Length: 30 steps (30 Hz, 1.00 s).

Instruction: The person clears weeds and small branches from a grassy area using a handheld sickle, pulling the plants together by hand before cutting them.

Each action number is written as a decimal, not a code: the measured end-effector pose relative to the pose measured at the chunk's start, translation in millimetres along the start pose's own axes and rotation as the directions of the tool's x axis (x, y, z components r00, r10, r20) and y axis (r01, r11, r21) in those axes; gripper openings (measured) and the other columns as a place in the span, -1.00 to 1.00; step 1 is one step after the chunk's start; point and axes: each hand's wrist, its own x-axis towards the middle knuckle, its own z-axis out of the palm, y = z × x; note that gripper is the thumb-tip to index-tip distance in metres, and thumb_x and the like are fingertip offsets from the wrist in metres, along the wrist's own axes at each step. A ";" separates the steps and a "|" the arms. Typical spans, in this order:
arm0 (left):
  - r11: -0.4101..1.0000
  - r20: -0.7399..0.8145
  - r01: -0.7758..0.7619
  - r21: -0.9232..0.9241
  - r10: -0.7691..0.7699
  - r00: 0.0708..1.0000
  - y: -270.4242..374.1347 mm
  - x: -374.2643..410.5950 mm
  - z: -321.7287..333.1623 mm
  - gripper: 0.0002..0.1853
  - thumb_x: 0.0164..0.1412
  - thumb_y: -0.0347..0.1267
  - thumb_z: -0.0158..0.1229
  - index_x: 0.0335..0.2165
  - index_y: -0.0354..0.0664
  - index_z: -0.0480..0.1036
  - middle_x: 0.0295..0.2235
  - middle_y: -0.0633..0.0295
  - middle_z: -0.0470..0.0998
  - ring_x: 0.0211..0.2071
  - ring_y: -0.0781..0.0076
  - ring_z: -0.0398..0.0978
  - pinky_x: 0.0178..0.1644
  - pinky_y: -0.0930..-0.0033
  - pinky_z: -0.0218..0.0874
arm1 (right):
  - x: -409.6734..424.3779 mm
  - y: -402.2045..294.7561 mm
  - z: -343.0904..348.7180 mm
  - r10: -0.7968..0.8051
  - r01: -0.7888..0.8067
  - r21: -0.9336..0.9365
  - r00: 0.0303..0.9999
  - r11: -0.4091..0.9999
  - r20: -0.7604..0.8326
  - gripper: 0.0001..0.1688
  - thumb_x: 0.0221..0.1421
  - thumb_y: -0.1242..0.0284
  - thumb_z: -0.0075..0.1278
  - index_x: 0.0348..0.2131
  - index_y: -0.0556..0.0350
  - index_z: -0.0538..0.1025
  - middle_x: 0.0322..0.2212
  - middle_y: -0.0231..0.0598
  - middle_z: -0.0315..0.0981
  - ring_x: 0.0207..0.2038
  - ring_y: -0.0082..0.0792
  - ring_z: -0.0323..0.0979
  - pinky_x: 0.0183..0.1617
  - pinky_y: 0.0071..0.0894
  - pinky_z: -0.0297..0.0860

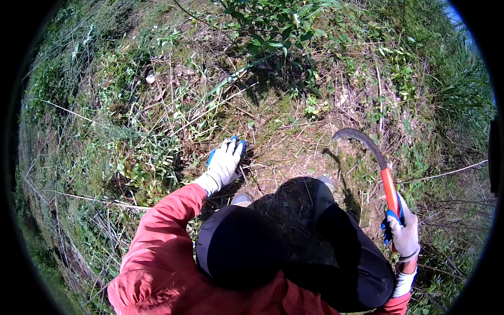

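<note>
A sickle with a curved dark metal blade [364, 141] and an orange-red handle [389, 191] is in my right hand [405, 232]. That hand wears a white glove with blue coating and is wrapped round the lower handle. The blade points forward, its tip curving left over the ground. My left hand [226, 162], in a matching glove, is low over dry stalks beside a heap of green weeds [151, 161]. Its fingers are stretched forward with a small gap between them, and I see nothing held; the palm side is hidden.
A leafy green shrub [271, 23] grows ahead. Long cut stalks [220, 104] lie between it and my left hand. Dry straw and short grass [291, 153] cover the ground before my shoes [242, 200]. Taller grass [464, 86] stands at right. My bent knees [240, 248] are close below.
</note>
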 end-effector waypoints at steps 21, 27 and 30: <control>0.606 0.149 0.778 -0.165 -0.765 0.627 -158.5 -174.6 -13.0 -0.68 -0.04 -0.23 0.14 -0.31 -0.18 0.40 -0.43 0.01 0.51 -0.36 0.05 0.47 -0.29 0.15 0.30 | -6.3 0.4 -1.4 0.020 -0.020 0.018 1.000 1.000 0.007 -0.39 0.02 0.59 -0.17 0.11 0.13 0.19 -0.64 -0.48 0.28 -0.66 -0.72 0.21 -0.64 -0.65 0.21; 0.518 0.002 0.824 -0.227 -0.846 0.533 -171.4 -189.4 9.4 -0.75 -0.05 -0.31 0.07 -0.35 -0.20 0.39 -0.40 -0.03 0.50 -0.31 -0.01 0.46 -0.24 0.12 0.29 | -15.1 0.1 -5.6 -0.050 0.050 -0.013 0.999 0.999 0.018 -0.34 -0.01 0.64 -0.18 0.13 0.10 0.16 -0.64 -0.46 0.30 -0.68 -0.72 0.20 -0.66 -0.66 0.20; 0.584 0.048 0.731 -0.354 -0.769 0.638 -153.5 -161.5 -3.7 -0.47 -0.11 -0.16 0.22 -0.17 -0.18 0.32 -0.34 -0.06 0.48 -0.28 -0.02 0.45 -0.20 0.15 0.28 | -21.3 1.7 -9.2 -0.023 0.023 -0.019 1.000 1.000 0.012 -0.34 -0.01 0.63 -0.20 0.13 0.09 0.15 -0.66 -0.42 0.32 -0.71 -0.70 0.22 -0.68 -0.65 0.21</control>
